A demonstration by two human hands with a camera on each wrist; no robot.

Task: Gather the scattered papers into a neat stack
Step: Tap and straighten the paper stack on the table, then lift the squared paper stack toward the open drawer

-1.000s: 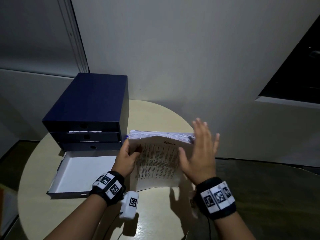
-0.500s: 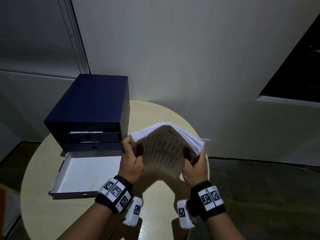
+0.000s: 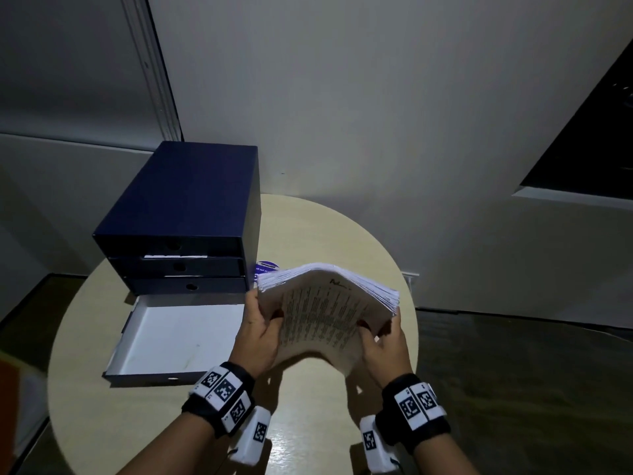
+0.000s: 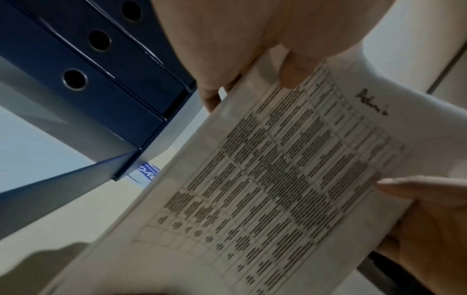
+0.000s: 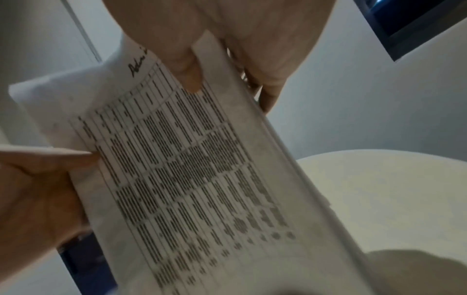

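both hands hold a thick stack of papers (image 3: 329,313) up off the round table (image 3: 359,241), over its right half. the left hand (image 3: 258,332) grips the stack's left edge, thumb curled over the printed top sheet and the fingers hidden behind it. the right hand (image 3: 385,344) grips the right edge the same way, thumb on the front and fingers wrapped round the back. the stack is bowed, its middle arched upward and toward the wall, its far edge fanned so the separate sheet edges show. the top sheet carries a printed table of small text and a handwritten word near its far edge; the word is too small to read for sure.

in the left wrist view the left thumb (image 4: 290,73) presses down on the sheet near its corner, and the right hand's thumb (image 4: 404,185) touches the opposite edge. the right wrist view shows the mirror of this, with the right thumb (image 5: 187,65) pinching the sheet against the fingers behind.

to the left of the stack stands a dark blue drawer box (image 3: 185,214) with three closed drawers, each with a round finger hole. a fourth drawer (image 3: 178,337), white inside, lies pulled out on the table just near of the box. a small blue label (image 3: 265,268) lies on the table between the box and the papers. both wrists wear black bands with square black-and-white markers.
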